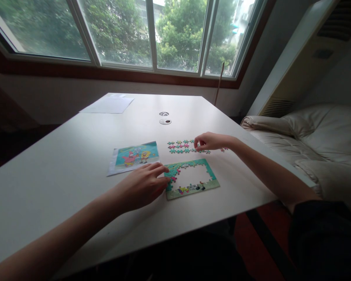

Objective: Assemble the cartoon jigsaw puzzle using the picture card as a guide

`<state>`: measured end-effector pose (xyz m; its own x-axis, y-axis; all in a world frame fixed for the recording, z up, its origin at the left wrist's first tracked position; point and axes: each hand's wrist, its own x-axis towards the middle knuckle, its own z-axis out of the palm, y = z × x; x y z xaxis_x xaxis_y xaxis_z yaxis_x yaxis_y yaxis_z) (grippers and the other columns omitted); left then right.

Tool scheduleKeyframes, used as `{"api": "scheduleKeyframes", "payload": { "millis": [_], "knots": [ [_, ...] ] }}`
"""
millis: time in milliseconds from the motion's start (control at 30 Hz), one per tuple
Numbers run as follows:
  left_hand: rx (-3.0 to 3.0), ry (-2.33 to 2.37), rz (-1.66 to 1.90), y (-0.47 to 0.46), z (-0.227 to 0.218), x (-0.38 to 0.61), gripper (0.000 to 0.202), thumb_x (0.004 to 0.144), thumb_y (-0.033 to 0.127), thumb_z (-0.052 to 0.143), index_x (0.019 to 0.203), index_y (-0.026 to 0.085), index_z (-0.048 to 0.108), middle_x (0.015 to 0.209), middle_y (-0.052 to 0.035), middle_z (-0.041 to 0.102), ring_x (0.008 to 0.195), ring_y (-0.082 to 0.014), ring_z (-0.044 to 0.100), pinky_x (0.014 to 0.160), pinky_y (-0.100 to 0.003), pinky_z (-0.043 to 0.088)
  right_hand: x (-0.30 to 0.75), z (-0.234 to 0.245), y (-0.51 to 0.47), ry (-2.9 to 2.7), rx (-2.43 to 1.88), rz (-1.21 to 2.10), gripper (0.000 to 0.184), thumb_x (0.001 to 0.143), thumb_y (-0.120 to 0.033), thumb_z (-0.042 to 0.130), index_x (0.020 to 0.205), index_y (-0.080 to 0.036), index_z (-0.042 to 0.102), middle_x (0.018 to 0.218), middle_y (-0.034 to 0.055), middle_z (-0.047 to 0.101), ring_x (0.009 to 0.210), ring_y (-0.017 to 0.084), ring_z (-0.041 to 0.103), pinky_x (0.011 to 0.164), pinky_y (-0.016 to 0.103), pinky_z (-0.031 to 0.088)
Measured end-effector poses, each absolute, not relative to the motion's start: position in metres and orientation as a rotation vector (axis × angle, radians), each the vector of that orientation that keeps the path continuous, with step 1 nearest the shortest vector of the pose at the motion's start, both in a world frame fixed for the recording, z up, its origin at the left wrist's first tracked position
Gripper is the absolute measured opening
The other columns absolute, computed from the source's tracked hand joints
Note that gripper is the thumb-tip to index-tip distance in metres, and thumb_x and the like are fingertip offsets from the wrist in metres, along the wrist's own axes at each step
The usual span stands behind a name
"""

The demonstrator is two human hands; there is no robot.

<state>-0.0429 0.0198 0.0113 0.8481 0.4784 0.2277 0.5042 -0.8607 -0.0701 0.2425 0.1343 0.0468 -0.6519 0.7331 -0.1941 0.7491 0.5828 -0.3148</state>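
Observation:
A jigsaw puzzle [211,171] lies flat on the white table, its green and teal border filled around a bare middle. Pink and teal pieces stick inward at its left side. My left hand [144,183] rests at that left edge, fingers stretched out, fingertips touching the puzzle. Beyond the puzzle, loose puzzle pieces [179,146] lie in rows. My right hand [209,141] is over the right part of these rows, fingers curled down and fingertips pinched at a piece, which is mostly hidden. Left of the puzzle lies a reference picture [136,157] with cartoon figures, partly behind my left hand.
The white table [61,164] has two round cable holes [165,121] near its middle. White paper [108,105] lies at the far left corner. A pale sofa [280,132] stands to the right; windows [178,35] are ahead, and a thin stick [219,84] leans below them.

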Motion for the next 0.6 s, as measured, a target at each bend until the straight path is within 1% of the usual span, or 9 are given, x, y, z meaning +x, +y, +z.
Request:
{"api": "scheduleKeyframes", "payload": {
  "millis": [100,167,300,367,500,600],
  "knots": [
    [-2.908,-0.777,-0.307,0.019,0.011,-0.043,0.022,0.088,0.020,0.045,0.101,0.023,0.062,0.105,-0.0076,0.059,0.096,-0.0241,0.055,0.082,-0.042,0.047,0.235,0.042,0.146,2.789,1.356,-0.503,0.022,0.078,-0.030,0.055,0.092,-0.016,0.065,0.078,0.0043,0.061,0.065,0.010,0.051,0.060,0.023,0.036],
    [-2.912,-0.779,-0.308,0.019,0.011,-0.043,0.022,0.088,0.020,0.045,0.101,0.023,0.062,0.104,-0.0077,0.059,0.095,-0.0239,0.055,0.082,-0.042,0.048,0.230,0.037,0.153,2.803,1.396,-0.471,0.023,0.077,-0.030,0.055,0.092,-0.016,0.065,0.079,0.0049,0.061,0.064,0.010,0.051,0.060,0.023,0.036],
    [-2.900,-0.774,-0.330,0.020,0.012,-0.043,0.022,0.088,0.020,0.044,0.101,0.023,0.063,0.104,-0.0080,0.059,0.095,-0.0236,0.055,0.082,-0.042,0.048,0.220,0.030,0.163,2.820,1.413,-0.464,0.031,0.075,-0.041,0.059,0.089,-0.015,0.066,0.081,0.0055,0.061,0.066,0.011,0.052,0.060,0.022,0.036],
    [-2.902,-0.770,-0.341,0.020,0.012,-0.043,0.022,0.088,0.020,0.044,0.100,0.023,0.063,0.103,-0.0080,0.059,0.095,-0.0231,0.055,0.083,-0.041,0.047,0.216,0.028,0.165,2.807,1.408,-0.479,0.033,0.072,-0.043,0.062,0.089,-0.015,0.066,0.081,0.0053,0.061,0.068,0.012,0.052,0.060,0.022,0.037],
    [-2.918,-0.770,-0.353,0.020,0.011,-0.043,0.022,0.088,0.019,0.045,0.101,0.023,0.062,0.102,-0.0076,0.060,0.095,-0.0224,0.055,0.085,-0.041,0.046,0.212,0.032,0.166,2.783,1.398,-0.494,0.034,0.069,-0.039,0.065,0.093,-0.015,0.065,0.083,0.0054,0.061,0.071,0.013,0.053,0.062,0.023,0.038],
    [-2.921,-0.773,-0.352,0.019,0.011,-0.043,0.022,0.088,0.020,0.044,0.101,0.023,0.062,0.103,-0.0076,0.060,0.095,-0.0229,0.055,0.084,-0.041,0.047,0.211,0.034,0.168,2.758,1.357,-0.523,0.032,0.068,-0.038,0.066,0.091,-0.015,0.066,0.083,0.0054,0.061,0.070,0.013,0.053,0.062,0.023,0.038]
  ]
}}
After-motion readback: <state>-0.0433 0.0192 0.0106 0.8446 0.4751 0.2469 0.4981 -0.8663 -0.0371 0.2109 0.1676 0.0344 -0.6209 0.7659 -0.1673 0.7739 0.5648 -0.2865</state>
